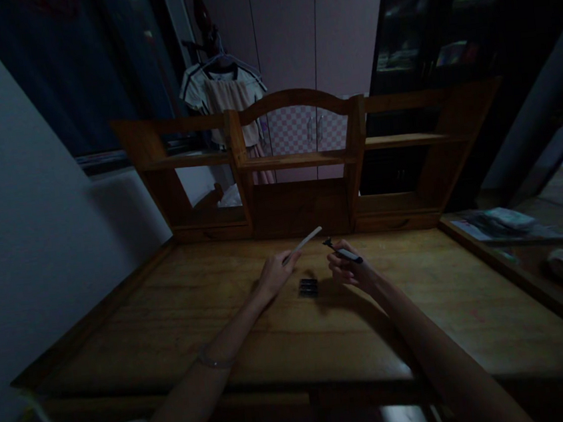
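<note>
White stick (309, 236): up in the air above the desk (172, 323), slim and pale, its long axis on a slant; the free tip points away from the person and to the right, the near end running back into the grip.
Left hand (274, 275): clamped on that white stick near its lower end, knuckles up, wrist coming in from the lower left, a bracelet (215, 361) round the forearm.
Razor-like tool (350, 255): here on the other side, also off the desktop; dark small head forward and to the left, pale-and-dark handle sloping back to the right, so its long axis leans the opposite way from the stick's.
Right hand (347, 270): closed on the handle, fingers curled beneath it, the head clear of the fingertips.
Gap between: the stick's tip and the tool's head come near each other, and they look apart.
Dark pack (308, 287): down on the wood between the two hands, small, with bars running crosswise; finer detail is too dim to tell.
Shelf unit (299, 161): wooden, standing along the desk's far edge, beyond both hands.
</note>
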`<state>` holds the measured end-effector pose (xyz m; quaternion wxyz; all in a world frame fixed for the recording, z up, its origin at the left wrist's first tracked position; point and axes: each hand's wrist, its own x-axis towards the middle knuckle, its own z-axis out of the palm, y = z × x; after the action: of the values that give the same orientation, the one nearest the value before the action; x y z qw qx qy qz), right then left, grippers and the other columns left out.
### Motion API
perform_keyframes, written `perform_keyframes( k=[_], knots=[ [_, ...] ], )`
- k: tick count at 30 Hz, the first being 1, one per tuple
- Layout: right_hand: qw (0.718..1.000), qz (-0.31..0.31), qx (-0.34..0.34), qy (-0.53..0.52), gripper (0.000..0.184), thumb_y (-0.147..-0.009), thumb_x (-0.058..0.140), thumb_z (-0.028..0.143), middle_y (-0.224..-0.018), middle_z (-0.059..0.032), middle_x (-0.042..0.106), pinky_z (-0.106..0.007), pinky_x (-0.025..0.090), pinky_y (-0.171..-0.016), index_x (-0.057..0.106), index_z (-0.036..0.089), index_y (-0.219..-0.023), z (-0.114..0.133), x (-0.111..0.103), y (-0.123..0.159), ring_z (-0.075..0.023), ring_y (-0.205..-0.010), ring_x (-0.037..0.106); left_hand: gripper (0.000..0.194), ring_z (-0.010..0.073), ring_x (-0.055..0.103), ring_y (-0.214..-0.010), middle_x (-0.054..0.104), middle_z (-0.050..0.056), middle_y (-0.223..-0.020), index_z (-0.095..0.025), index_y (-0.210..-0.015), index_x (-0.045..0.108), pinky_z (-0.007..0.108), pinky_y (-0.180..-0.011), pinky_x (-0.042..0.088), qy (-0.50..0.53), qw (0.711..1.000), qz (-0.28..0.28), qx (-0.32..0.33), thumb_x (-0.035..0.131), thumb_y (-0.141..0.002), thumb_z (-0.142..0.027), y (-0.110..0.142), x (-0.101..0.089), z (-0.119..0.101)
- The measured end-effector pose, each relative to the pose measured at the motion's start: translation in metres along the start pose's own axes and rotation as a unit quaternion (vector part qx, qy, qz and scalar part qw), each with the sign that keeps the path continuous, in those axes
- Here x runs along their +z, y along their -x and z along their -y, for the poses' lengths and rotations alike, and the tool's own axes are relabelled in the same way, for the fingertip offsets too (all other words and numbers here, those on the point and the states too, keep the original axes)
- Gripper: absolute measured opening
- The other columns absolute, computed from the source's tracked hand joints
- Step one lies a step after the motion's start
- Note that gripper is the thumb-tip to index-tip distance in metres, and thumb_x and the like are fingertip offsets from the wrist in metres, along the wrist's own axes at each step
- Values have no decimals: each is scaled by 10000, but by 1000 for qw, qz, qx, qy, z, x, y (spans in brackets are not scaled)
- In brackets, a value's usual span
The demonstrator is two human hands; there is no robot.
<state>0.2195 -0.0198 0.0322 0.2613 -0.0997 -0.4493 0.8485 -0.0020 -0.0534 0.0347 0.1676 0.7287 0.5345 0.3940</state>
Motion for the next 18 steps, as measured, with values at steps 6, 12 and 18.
perform_keyframes(
  k=[6,12,18],
  knots=[
    [1000,-12,3,0,403,-838,362,438,-374,62,320,-155,221,-228,294,210,-512,2,4,2,-57,-275,217,512,130,493,-608,575,4,-635,-134,-745,654,222,-554,304,-6,1000,8,13,383,-854,-554,0,3,-2],
    [1000,-6,-8,8,386,-845,336,409,-366,52,341,-170,207,-218,317,211,-514,3,3,2,-65,-252,238,500,110,450,-586,534,-10,-622,-132,-759,630,214,-548,297,13,1000,-16,17,364,-867,-542,1,-3,-5],
    [1000,-3,-3,-7,396,-853,349,422,-371,62,325,-167,202,-214,309,210,-520,1,2,2,-58,-255,213,510,118,448,-595,532,-3,-622,-133,-725,622,216,-557,306,-9,1000,9,7,371,-856,-557,1,1,-5]
  ],
)
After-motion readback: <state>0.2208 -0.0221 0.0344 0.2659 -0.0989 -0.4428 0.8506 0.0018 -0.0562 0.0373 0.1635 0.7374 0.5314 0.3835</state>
